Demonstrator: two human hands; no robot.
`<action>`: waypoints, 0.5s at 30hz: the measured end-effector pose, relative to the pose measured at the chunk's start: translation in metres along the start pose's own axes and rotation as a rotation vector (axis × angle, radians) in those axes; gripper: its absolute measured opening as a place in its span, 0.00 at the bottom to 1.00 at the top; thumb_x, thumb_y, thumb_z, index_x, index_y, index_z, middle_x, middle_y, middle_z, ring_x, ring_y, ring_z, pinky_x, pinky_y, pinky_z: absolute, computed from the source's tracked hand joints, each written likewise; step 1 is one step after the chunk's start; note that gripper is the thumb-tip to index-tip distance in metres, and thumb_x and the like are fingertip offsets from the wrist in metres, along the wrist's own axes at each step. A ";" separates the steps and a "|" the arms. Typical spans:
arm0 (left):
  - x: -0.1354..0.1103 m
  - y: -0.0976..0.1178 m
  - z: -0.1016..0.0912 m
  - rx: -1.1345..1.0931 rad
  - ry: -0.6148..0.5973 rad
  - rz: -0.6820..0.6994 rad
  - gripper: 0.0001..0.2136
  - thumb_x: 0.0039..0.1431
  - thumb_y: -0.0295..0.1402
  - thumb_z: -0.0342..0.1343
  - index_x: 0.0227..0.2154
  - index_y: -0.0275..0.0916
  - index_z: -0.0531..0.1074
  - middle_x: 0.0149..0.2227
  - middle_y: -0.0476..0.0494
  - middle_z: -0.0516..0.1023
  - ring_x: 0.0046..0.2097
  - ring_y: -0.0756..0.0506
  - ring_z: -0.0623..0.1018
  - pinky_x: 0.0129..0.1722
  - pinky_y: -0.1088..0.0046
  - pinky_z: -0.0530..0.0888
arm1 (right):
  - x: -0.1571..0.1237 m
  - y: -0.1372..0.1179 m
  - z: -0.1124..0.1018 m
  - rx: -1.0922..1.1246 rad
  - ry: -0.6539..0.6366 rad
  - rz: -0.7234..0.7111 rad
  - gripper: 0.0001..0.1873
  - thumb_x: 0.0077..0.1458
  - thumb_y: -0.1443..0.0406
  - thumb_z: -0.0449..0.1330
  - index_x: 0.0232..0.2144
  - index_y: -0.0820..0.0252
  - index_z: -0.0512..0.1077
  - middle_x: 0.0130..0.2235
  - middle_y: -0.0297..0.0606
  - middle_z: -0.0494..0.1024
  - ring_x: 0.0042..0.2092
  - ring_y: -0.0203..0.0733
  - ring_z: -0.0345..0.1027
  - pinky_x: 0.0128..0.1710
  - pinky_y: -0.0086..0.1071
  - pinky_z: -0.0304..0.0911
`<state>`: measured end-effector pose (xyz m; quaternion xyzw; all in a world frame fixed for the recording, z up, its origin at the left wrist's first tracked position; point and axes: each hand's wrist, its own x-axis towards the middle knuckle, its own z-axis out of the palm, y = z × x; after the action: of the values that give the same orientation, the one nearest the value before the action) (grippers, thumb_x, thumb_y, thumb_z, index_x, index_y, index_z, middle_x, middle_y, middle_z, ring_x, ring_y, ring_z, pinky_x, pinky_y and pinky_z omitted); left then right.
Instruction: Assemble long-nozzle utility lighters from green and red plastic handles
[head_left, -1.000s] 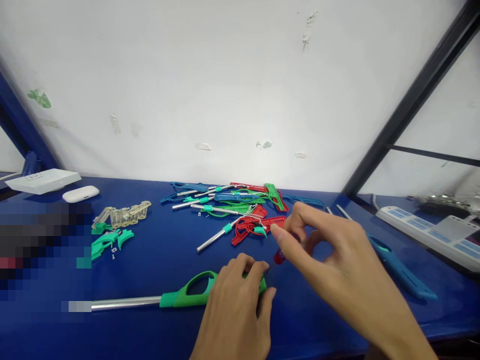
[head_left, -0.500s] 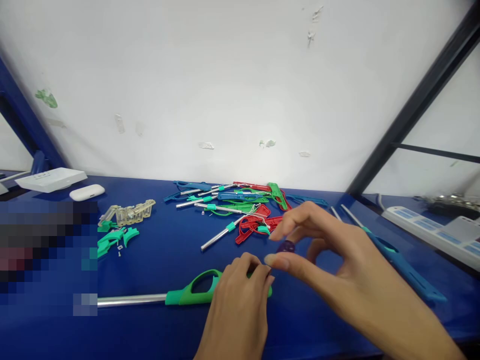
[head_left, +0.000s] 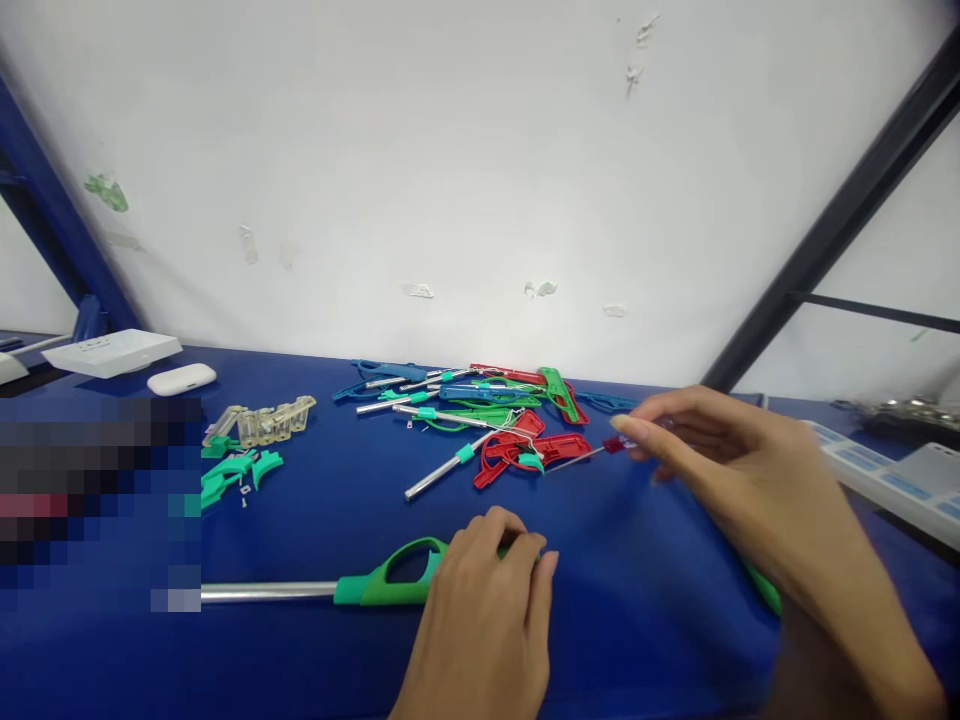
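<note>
A green long-nosed lighter (head_left: 386,583) lies across the near part of the table, its metal barrel pointing left. My left hand (head_left: 484,610) presses down on its handle with bent fingers, hiding most of the rear end. Up and to the right, my right hand (head_left: 720,455) pinches a small screwdriver (head_left: 616,443) by its red, see-through handle. The thin shaft points left, over or beside the red casing parts. My fingers cover the rear of that handle.
Behind lies a heap of red casings (head_left: 517,450), with green and blue casings and metal tubes. On the left are clear plastic parts (head_left: 274,422), teal triggers (head_left: 232,475) and a white case (head_left: 181,379). A green piece (head_left: 763,588) shows beside my right forearm. A white organiser (head_left: 911,480) stands at right.
My right hand has moved right and away from the lighter with the screwdriver, whose shaft now shows. My left hand stays on the lighter, its fingers slightly more spread.
</note>
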<state>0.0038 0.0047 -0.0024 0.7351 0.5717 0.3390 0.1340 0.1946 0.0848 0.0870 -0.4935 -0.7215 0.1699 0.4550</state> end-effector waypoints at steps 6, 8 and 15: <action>0.000 -0.002 0.002 0.006 -0.014 -0.005 0.15 0.73 0.29 0.42 0.41 0.41 0.76 0.45 0.42 0.76 0.44 0.38 0.78 0.46 0.53 0.76 | 0.004 0.031 0.003 -0.213 -0.634 0.007 0.10 0.60 0.57 0.65 0.44 0.49 0.78 0.46 0.33 0.83 0.49 0.46 0.77 0.53 0.40 0.69; 0.000 -0.002 0.002 0.008 -0.019 -0.005 0.15 0.73 0.29 0.42 0.41 0.42 0.75 0.45 0.42 0.76 0.44 0.38 0.78 0.45 0.53 0.76 | 0.004 0.034 0.005 -0.263 -0.640 0.017 0.10 0.60 0.59 0.65 0.45 0.48 0.78 0.44 0.33 0.83 0.46 0.47 0.77 0.52 0.43 0.68; -0.003 0.008 -0.002 -0.247 0.289 -0.085 0.08 0.70 0.28 0.43 0.42 0.44 0.67 0.39 0.44 0.78 0.40 0.42 0.80 0.38 0.64 0.75 | -0.003 0.014 0.014 -0.323 -0.664 0.007 0.14 0.61 0.56 0.64 0.50 0.44 0.75 0.49 0.32 0.81 0.46 0.46 0.76 0.47 0.39 0.69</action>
<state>0.0082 -0.0014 0.0032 0.6319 0.5695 0.5027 0.1538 0.1911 0.0916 0.0684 -0.4795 -0.8455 0.2064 0.1120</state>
